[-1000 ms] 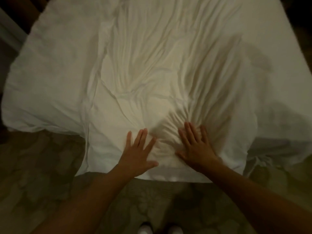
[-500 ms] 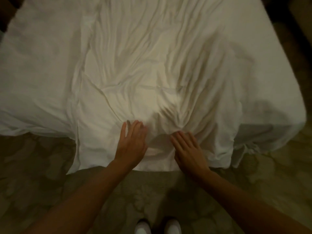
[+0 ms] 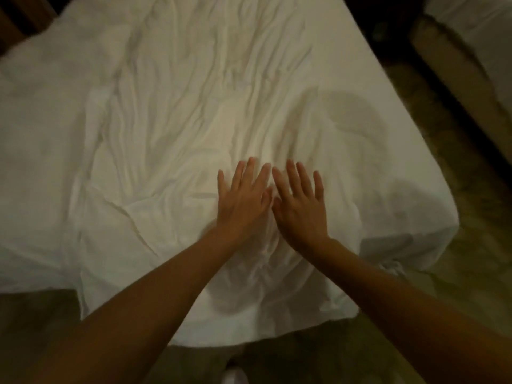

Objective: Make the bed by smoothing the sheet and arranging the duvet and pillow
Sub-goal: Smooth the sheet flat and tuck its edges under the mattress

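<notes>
A wrinkled white sheet (image 3: 194, 120) covers the middle of the bed and hangs over the near edge. My left hand (image 3: 243, 198) and my right hand (image 3: 300, 200) lie flat on it side by side, fingers straight and spread, thumbs almost touching. A thicker white duvet (image 3: 41, 162) lies along the left side of the bed, partly under the sheet's edge. The smooth white mattress cover (image 3: 401, 167) shows at the right corner. No pillow is in view.
Patterned carpet (image 3: 457, 273) surrounds the foot of the bed. At the top right stands a second bed or upholstered piece (image 3: 471, 37) across a dark gap. White footwear (image 3: 235, 375) shows at the bottom edge.
Both hands have slid forward, farther up the sheet, and come closer together. The bunched folds that were under my right hand have spread out. The camera has moved in over the bed.
</notes>
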Motion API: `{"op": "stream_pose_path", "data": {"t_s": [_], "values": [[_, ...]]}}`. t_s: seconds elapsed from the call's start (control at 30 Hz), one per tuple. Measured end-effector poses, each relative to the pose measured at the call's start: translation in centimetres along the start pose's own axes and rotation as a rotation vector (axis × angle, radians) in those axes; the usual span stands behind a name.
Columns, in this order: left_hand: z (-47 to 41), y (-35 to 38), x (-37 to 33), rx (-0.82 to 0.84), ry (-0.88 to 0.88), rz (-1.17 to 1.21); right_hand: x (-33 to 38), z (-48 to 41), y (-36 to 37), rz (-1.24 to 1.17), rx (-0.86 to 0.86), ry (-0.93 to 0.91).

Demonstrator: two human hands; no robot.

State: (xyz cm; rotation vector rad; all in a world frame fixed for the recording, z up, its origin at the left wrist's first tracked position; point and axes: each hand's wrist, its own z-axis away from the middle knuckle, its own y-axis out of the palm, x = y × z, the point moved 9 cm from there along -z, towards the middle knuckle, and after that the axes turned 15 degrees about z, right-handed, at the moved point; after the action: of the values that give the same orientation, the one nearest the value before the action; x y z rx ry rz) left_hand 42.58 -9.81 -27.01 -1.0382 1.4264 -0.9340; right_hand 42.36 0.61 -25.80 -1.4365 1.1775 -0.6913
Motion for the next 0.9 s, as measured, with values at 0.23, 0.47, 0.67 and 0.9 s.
{"op": "stream_pose_path", "data": {"t_s": [0.23,0.47,0.67,0.9], "values": [[-8.5,1.4,0.7,0.094,-0.031,0.118,-3.4,-7.6,4.1,-0.017,0.223,0.245],[-12.8,4.0,-1.3,0.121,-0.060,0.299,-7.7,-11.2,7.4,-0.071,0.440,0.554],[-12.8,5.9,-2.4,0.138,-0.121,0.277,-9.8,-9.6,9.5,-0.171,0.494,0.716],[-11.3,6.5,-5.2,0.097,-0.168,0.253,-12.0,-7.5,8.7,-0.475,0.411,0.753]]}}
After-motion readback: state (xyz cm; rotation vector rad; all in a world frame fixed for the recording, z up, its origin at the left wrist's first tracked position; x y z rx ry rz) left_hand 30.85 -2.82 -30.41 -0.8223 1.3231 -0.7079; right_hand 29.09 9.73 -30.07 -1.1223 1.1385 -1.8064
